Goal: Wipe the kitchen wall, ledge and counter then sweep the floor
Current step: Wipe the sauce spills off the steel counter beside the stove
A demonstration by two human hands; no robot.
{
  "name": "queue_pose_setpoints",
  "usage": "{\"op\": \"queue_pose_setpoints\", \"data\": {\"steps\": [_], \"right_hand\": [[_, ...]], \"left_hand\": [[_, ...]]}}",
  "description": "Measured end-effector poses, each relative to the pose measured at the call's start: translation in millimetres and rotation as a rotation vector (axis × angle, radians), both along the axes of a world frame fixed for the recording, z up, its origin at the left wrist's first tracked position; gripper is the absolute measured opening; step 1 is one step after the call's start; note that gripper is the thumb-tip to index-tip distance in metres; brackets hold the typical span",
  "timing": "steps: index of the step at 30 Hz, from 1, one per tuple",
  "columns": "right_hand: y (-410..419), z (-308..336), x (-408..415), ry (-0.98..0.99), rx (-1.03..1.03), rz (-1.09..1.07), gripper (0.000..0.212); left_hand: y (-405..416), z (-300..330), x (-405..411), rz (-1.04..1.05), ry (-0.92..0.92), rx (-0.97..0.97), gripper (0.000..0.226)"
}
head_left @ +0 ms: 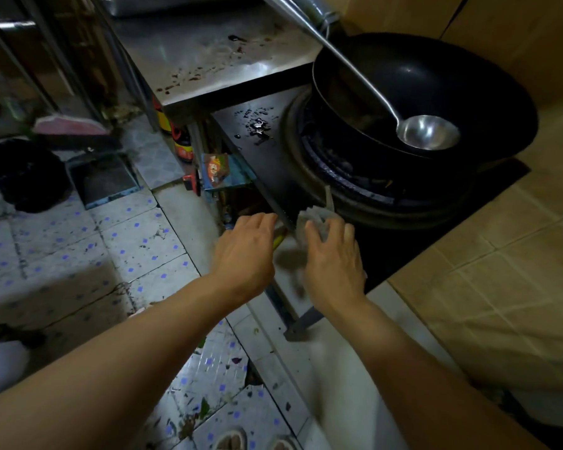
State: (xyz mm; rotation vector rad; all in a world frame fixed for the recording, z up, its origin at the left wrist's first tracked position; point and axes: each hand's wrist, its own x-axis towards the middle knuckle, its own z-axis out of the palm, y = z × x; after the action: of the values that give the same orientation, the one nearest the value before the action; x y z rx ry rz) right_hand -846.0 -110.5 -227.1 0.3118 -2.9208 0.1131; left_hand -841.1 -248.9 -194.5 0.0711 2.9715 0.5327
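Hands point(290, 251) over black stovetop point(273, 177): right clutching crumpled cloth point(316, 219), left loose-fingered, above dirty tiled floor point(78, 248).

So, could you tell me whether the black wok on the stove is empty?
Empty of food: the black wok holds only the bowl of a long-handled steel ladle; its dark inside looks bare.

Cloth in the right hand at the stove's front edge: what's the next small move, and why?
Probably slide the cloth, held by the right hand, away along the dark stove top toward the liquid splatter beside the wok. The splatter looks unwiped, and the path to it is unobstructed.
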Motion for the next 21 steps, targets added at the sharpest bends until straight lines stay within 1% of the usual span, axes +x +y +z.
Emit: {"op": "queue_pose_setpoints", "data": {"steps": [5,8,11,16,19,21], "right_hand": [[20,1,25,0.026,-0.011,-0.041,0.051],[31,1,39,0.034,-0.019,-0.041,0.053],[41,1,50,0.024,-0.019,-0.038,0.053],[55,5,67,0.004,-0.06,-0.035,0.048],[69,6,72,-0.01,-0.081,-0.072,0.038],[86,5,69,-0.024,-0.157,-0.146,0.042]], "left_hand": [[22,2,9,-0.052,0.022,0.001,0.068],[33,3,13,-0.073,0.04,-0.004,0.071],[44,4,18,-0.096,0.063,-0.014,0.071],[58,8,24,-0.137,0.058,-0.024,0.07],[65,12,25,-0.147,0.046,-0.027,0.069],[70,14,23,-0.17,0.047,-0.039,0.068]]}}
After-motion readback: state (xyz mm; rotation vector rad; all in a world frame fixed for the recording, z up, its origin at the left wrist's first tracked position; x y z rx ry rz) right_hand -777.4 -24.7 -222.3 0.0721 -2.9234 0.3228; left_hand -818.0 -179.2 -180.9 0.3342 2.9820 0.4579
